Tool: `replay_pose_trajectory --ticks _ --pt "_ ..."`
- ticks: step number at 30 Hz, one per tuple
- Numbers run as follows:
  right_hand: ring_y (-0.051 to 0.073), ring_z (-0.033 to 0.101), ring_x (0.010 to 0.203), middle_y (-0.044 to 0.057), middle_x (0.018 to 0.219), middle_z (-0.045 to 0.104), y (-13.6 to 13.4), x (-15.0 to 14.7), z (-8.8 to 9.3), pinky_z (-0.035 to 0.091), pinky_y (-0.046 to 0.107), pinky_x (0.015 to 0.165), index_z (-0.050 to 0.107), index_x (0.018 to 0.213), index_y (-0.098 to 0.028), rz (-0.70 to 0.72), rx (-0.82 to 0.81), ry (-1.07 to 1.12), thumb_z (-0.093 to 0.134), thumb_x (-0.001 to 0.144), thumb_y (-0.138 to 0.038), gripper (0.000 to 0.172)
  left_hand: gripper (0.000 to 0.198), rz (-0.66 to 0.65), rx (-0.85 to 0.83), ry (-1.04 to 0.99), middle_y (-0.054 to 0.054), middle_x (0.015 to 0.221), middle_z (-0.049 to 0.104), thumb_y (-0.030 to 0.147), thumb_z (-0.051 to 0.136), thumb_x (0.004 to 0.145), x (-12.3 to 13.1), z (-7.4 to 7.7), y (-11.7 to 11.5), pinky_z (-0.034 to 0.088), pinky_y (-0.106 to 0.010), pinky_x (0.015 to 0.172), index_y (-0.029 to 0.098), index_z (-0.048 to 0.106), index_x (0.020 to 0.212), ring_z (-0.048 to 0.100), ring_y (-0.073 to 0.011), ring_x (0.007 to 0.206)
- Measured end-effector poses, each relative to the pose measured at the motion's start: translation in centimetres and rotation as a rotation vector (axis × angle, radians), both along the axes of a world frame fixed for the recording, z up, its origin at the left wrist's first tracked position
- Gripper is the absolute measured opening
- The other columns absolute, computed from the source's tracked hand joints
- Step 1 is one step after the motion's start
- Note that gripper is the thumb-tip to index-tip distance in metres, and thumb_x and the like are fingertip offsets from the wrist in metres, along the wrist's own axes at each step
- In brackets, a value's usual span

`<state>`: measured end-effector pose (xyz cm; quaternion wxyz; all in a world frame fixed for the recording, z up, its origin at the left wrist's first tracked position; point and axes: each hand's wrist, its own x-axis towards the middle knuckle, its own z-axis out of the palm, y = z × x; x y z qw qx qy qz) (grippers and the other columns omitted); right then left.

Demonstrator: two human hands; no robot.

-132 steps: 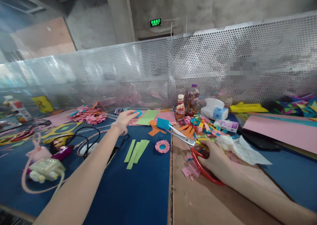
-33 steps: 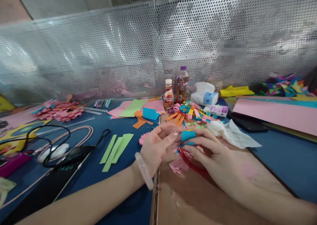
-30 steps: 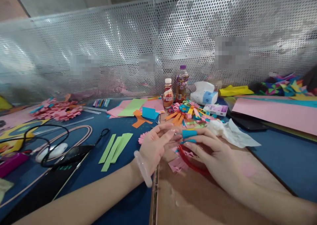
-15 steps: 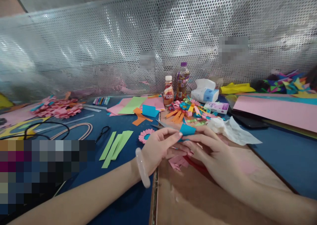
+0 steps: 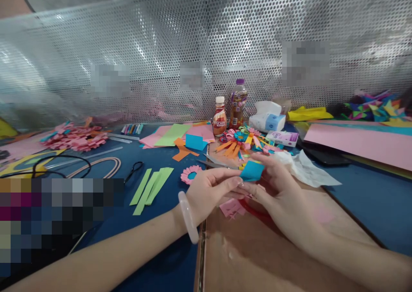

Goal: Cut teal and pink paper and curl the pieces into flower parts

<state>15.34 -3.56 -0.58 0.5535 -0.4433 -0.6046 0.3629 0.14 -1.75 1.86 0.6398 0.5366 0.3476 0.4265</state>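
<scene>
Far left: one pile of pink flowers [image 5: 75, 137], too heaped to count, and one yellow sheet [image 5: 19, 165] lying nearer the person. Black cord, one strand group, ran across beside it. Pens [image 5: 131, 129] stood out next, several, too small to count. Green strips [image 5: 159, 185]: three, two overlapping, one just apart on the left. Behind them, one green sheet [image 5: 172, 134] over pink paper. One orange scrap [image 5: 183, 150], one blue card [image 5: 197, 142] just beside it. One pink flower [image 5: 186, 178] with a blue centre sat near the left hand [image 5: 210, 193]. One bracelet [image 5: 188, 217] on that wrist.

Left thumb and fingers were pinched on the near left corner of one blue paper [image 5: 252, 172], held up above the brown board between both hands. Right hand [image 5: 283, 193] was curled round one pair of scissors [image 5: 222, 161], its digits also at the paper; the exact grip was partly hidden. Scissors' tips pointed left and slightly away from the person, two blades a little apart; long axis ran from far left to near right, red loops under the right palm. Paper tilted, roughly square; couldn't tell a long axis.

Two bottles [image 5: 219, 118] stood upright behind, one rosette pile [image 5: 243, 139] before them. Rightward: one tissue pack [image 5: 273, 122], one crumpled tissue [image 5: 313, 170], then stacked sheets [image 5: 357, 144], not countable.
</scene>
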Motion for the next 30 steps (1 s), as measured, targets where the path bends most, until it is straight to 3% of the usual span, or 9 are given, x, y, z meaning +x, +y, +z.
replay_pose_trajectory --ticks 5,15,20,30 --pt "0.017 0.060 0.087 0.002 0.093 0.063 0.10 0.07 0.45 0.052 0.029 0.074 0.052 0.097 -0.023 0.067 -0.014 0.013 0.064 0.074 -0.034 0.029 0.017 0.009 -0.008 -0.002 -0.002 0.074 0.072 0.017 0.062 0.074 0.02 -0.01 0.07 0.054 -0.025 0.070 0.017 0.069 0.089 0.068 -0.0153 0.072" --pt "0.020 0.059 0.093 0.003 0.089 0.064 0.43 0.23 0.44 0.051 0.031 0.076 0.056 0.096 -0.021 0.100 -0.082 0.034 0.059 0.077 -0.037 0.024 0.014 0.038 -0.028 0.004 -0.002 0.071 0.071 0.020 0.063 0.073 0.06 -0.15 0.04 0.054 -0.031 0.070 0.017 0.068 0.085 0.068 -0.0184 0.069" --pt "0.020 0.059 0.091 0.000 0.075 0.062 0.49 0.25 0.42 0.049 0.029 0.071 0.059 0.088 -0.021 0.034 -0.110 0.018 0.062 0.075 -0.036 0.020 0.015 0.063 0.034 0.008 -0.004 0.075 0.070 0.018 0.064 0.072 0.27 0.00 -0.07 0.053 -0.029 0.068 0.014 0.063 0.086 0.066 -0.0170 0.068" --pt "0.019 0.060 0.080 -0.001 0.067 0.061 0.57 0.27 0.43 0.048 0.029 0.066 0.060 0.086 -0.021 0.015 -0.134 0.011 0.061 0.074 -0.041 0.023 0.014 0.086 0.076 0.038 -0.004 0.081 0.068 0.022 0.065 0.071 0.10 -0.16 0.22 0.052 -0.026 0.068 0.013 0.063 0.083 0.064 -0.0136 0.068"
